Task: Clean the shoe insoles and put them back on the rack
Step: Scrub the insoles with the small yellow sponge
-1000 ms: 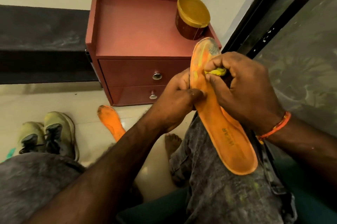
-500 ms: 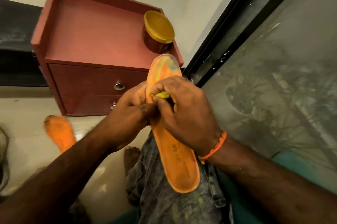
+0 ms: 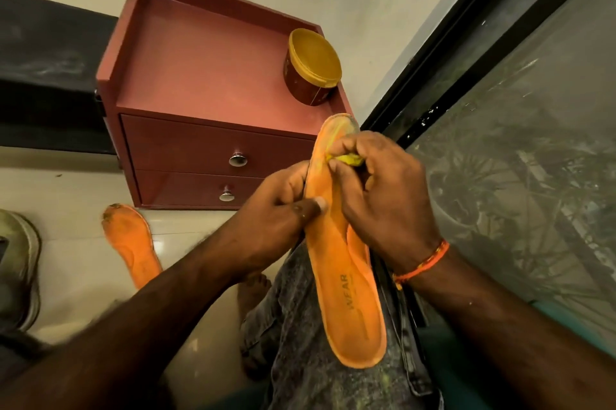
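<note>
Holding, left hand [image 3: 283, 206]: you grip the orange insole [image 3: 346, 293] at its edge, thumb pressed on its top face.
Right hand [image 3: 380, 189]: your fingers are clenched on a small yellow cloth [image 3: 348, 159], pressed to the toe part.
Insole: it lies along your right thigh, heel toward you.
Second insole [image 3: 131, 242]: on the floor, beside the red cabinet [image 3: 200, 76].
Cabinet top: a jar with a yellow lid [image 3: 313, 66].

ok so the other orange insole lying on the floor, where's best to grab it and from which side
Take the second insole by its long edges around the narrow middle, pinching across the width from above. It lies flat on the floor, toe end toward the cabinet, and its heel end is hidden behind the left forearm. The left hand is nearer, but it is holding the insole on the lap.
</note>
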